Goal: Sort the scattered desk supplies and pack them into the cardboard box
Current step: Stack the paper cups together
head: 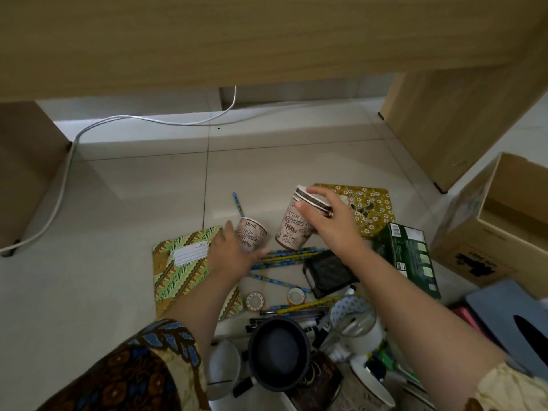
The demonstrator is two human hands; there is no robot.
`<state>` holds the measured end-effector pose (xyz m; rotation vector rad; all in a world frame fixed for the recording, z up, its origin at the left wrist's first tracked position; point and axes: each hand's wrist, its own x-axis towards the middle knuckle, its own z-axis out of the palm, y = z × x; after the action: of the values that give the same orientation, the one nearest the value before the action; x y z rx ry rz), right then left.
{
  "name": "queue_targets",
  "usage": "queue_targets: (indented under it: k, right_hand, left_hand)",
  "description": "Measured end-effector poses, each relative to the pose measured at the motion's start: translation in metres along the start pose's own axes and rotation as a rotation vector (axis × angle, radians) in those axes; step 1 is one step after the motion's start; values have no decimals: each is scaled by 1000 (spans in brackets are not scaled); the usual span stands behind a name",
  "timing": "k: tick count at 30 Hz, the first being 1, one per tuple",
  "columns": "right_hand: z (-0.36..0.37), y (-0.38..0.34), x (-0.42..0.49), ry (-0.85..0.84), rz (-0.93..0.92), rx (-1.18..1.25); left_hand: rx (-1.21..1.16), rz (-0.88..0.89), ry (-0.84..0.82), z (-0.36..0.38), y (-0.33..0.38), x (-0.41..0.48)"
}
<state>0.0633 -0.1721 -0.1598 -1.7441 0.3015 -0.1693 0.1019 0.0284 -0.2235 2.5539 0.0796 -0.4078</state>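
Head view: both hands on paper cups over the floor clutter, and packing looks barely begun.

The right hand [332,223] grips a tilted stack of paper cups [292,226] by the rim, fingers curled over the top. The left hand [234,256] wraps round a single paper cup [252,237] just beside the stack, likely to nest the two. Beneath and around them pencils [284,256], tape rolls [255,301], a mesh holder [329,274] and two notebooks [178,262] lie loose on the floor, with mugs and markers nearer the person. The cardboard box [474,247] stands open at the right edge of the pile, and the visible part of its inside shows nothing packed, so nearly all the sorting seems left.
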Motion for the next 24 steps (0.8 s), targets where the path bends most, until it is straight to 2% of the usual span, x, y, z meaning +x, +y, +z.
queue_targets:
  k: [3, 6, 9, 11, 13, 16, 18, 21, 24]
  right_hand:
    - [-1, 4, -12, -5, -36, -74]
    - [-6, 5, -16, 20, -22, -41]
    - [-11, -9, -13, 230, -88, 91]
    - [-18, -23, -10, 347, -203, 164]
    - [-21, -36, -8, 339, -300, 123]
    - [-27, -38, -11, 258, -341, -209]
    - [-34, -35, -21, 185, -292, -353]
    - [-52, -38, -47, 97, -172, -316]
    - [-71, -43, -72, 182, -137, -348]
  left_hand:
    - [96, -49, -23, 7, -17, 9]
    - [53, 53, 228, 9, -17, 6]
    - [-81, 261, 361, 11, -4, -6]
    - [-63, 414, 340, 17, 12, -16]
    - [-69, 478, 327, 19, 30, -23]
    - [-143, 552, 321, 17, 55, -34]
    - [-215, 596, 297, 15, 67, -47]
    - [-229, 656, 270, 15, 85, -74]
    - [-234, 714, 197, 19, 104, -101]
